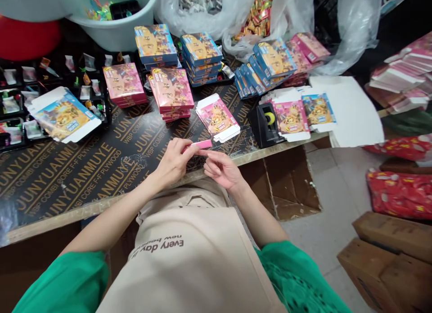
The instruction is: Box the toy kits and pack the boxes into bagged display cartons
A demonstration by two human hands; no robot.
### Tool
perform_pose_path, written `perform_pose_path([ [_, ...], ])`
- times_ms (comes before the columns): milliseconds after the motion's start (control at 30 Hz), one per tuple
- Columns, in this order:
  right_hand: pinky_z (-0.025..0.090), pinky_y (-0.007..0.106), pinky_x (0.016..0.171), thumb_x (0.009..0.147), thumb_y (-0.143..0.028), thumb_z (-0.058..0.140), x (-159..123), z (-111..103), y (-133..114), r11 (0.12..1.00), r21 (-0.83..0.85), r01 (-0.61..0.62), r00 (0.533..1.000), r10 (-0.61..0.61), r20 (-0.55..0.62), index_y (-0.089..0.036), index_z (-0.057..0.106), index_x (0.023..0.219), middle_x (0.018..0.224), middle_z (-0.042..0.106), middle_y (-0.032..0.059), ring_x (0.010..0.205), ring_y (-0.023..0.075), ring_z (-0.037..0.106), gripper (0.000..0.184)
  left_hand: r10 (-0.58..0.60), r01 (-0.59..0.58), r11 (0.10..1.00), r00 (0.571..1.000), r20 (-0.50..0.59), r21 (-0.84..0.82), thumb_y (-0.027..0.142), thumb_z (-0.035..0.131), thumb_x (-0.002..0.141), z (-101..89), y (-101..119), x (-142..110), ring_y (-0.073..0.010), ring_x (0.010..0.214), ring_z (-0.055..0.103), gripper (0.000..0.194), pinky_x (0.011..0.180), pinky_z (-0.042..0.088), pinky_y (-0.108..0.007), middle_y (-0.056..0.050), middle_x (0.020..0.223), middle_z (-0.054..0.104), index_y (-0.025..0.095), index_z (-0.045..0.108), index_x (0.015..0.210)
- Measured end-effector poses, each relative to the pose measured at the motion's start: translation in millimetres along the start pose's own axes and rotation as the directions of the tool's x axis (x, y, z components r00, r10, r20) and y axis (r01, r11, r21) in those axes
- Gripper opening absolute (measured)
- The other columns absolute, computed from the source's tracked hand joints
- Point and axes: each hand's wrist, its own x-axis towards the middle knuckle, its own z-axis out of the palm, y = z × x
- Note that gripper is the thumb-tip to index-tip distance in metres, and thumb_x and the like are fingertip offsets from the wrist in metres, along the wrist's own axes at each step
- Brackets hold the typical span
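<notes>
My left hand (175, 158) is closed on a small pink carton (202, 144), which shows edge-on as a narrow pink strip near the table's front edge. Just right of it, my right hand (222, 168) reaches in with its index finger stretched against or just under the carton; the other fingers are loosely curled and hold nothing I can see. A flat pink carton stack (218, 117) lies beyond my hands. Behind stand piles of filled pink boxes (171, 89) and another pink box pile (124, 82).
A black tape dispenser (265, 126) sits right, beside flat cartons (290, 116). Blue boxes (155, 43) are stacked at the back. Black trays of small bagged items (89, 63) lie left, partly under a blue carton (65, 115). Plastic bags (205, 20) and a tub (111, 29) stand behind.
</notes>
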Motion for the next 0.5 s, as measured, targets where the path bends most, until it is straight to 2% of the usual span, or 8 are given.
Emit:
perform_pose_path([
  [67,0.011,0.024,0.044,0.081,-0.035,0.066,-0.5,-0.1,4.0,0.998,-0.059,0.017,0.999,-0.019,-0.035,-0.016,0.077,0.096,0.037,0.033,-0.0116,0.038,0.0051,0.016,0.027,0.000,0.000,0.999,1.000,0.011,0.036,0.015,0.045,0.097,-1.1,1.9,3.2,-0.0226,0.095,0.055,0.026,0.080,0.044,-0.037,-0.011,0.109,0.063,0.022,0.060,0.118],
  [133,0.017,0.024,0.045,0.081,-0.040,0.068,-3.7,1.7,6.3,0.964,-0.257,0.069,0.992,-0.094,-0.083,-0.017,0.076,0.090,0.041,0.040,-0.0101,0.039,0.0054,0.025,0.026,-0.017,0.019,0.999,0.999,-0.039,0.042,0.021,0.052,0.096,0.5,4.0,7.4,-0.0230,0.092,0.055,0.017,0.078,0.044,-0.037,-0.011,0.103,0.064,0.020,0.065,0.109],
  [200,0.026,0.024,0.049,0.079,-0.041,0.072,-7.7,-0.7,1.0,0.808,-0.578,0.114,0.976,-0.200,-0.087,-0.017,0.075,0.081,0.048,0.050,-0.0071,0.044,0.0066,0.037,0.024,-0.049,0.054,0.998,0.993,-0.110,0.043,0.024,0.059,0.095,4.1,6.2,10.5,-0.0222,0.088,0.056,0.010,0.076,0.044,-0.036,-0.009,0.096,0.065,0.020,0.067,0.101],
  [267,0.034,0.025,0.057,0.079,-0.040,0.075,-10.4,-14.7,-17.4,0.552,-0.822,0.139,0.938,-0.341,-0.071,-0.017,0.073,0.074,0.057,0.058,-0.0039,0.054,0.0088,0.047,0.024,-0.074,0.079,0.996,0.987,-0.144,0.030,0.022,0.060,0.095,6.9,8.5,10.7,-0.0214,0.086,0.057,0.008,0.075,0.045,-0.035,-0.007,0.093,0.066,0.021,0.067,0.098],
  [333,0.041,0.027,0.064,0.084,-0.040,0.072,-11.6,-45.4,-51.3,0.351,-0.926,0.141,0.819,-0.566,-0.090,-0.017,0.073,0.075,0.066,0.064,-0.0017,0.062,0.0113,0.052,0.024,-0.082,0.081,0.997,0.992,-0.099,-0.019,0.020,0.060,0.095,4.2,10.5,7.0,-0.0215,0.088,0.059,0.016,0.075,0.047,-0.034,-0.008,0.095,0.066,0.022,0.067,0.108],
  [433,0.046,0.030,0.073,0.089,-0.032,0.066,-14.6,-116.1,-121.0,0.146,-0.989,-0.023,0.458,-0.878,-0.141,-0.015,0.072,0.082,0.078,0.068,0.0031,0.073,0.0147,0.058,0.019,-0.046,0.051,0.996,0.997,0.054,-0.079,0.016,0.057,0.095,-17.1,8.5,-5.3,-0.0214,0.090,0.062,0.038,0.078,0.050,-0.035,-0.008,0.101,0.067,0.024,0.061,0.132],
  [467,0.047,0.030,0.075,0.088,-0.026,0.067,-16.2,-141.3,-144.6,0.085,-0.986,-0.142,0.377,-0.917,-0.133,-0.014,0.073,0.085,0.083,0.068,0.0048,0.076,0.0153,0.058,0.014,-0.027,0.035,0.996,0.995,0.093,-0.082,0.015,0.057,0.095,-29.0,5.2,-10.1,-0.0210,0.090,0.062,0.042,0.078,0.050,-0.035,-0.008,0.103,0.066,0.026,0.059,0.135],
  [500,0.047,0.031,0.078,0.084,-0.021,0.072,-17.5,-164.8,-166.5,0.023,-0.967,-0.253,0.372,-0.920,-0.120,-0.012,0.073,0.090,0.087,0.068,0.0065,0.079,0.0158,0.058,0.011,-0.015,0.026,0.996,0.992,0.124,-0.084,0.015,0.058,0.094,-42.6,0.4,-14.7,-0.0203,0.089,0.063,0.044,0.078,0.051,-0.035,-0.007,0.104,0.066,0.028,0.060,0.136],
])
